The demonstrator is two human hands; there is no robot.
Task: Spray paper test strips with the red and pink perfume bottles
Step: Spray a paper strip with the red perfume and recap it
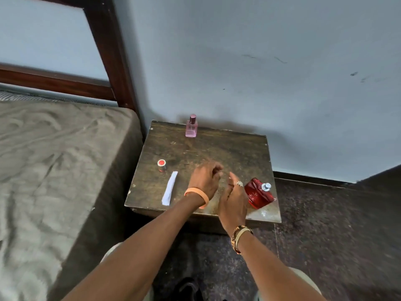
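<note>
A pink perfume bottle [191, 126] with a dark pink cap stands upright at the back of the small wooden table [234, 153]. The red perfume bottle [258, 194] stands uncapped near the front right corner, its silver nozzle bare. Its red-topped cap [161, 165] stands at the table's left. A white paper strip [170, 188] lies flat near the front left. My left hand [205, 180], with an orange wristband, hovers over the table's middle, fingers loosely curled and blurred. My right hand [233, 200], wearing a ring, is just left of the red bottle, fingers apart, holding nothing.
A bed [54, 161] with a brown-grey sheet and dark wooden headboard [108, 53] stands directly left of the table. A pale blue wall [238, 61] rises behind the table. Dark speckled floor [325, 224] lies to the right and in front.
</note>
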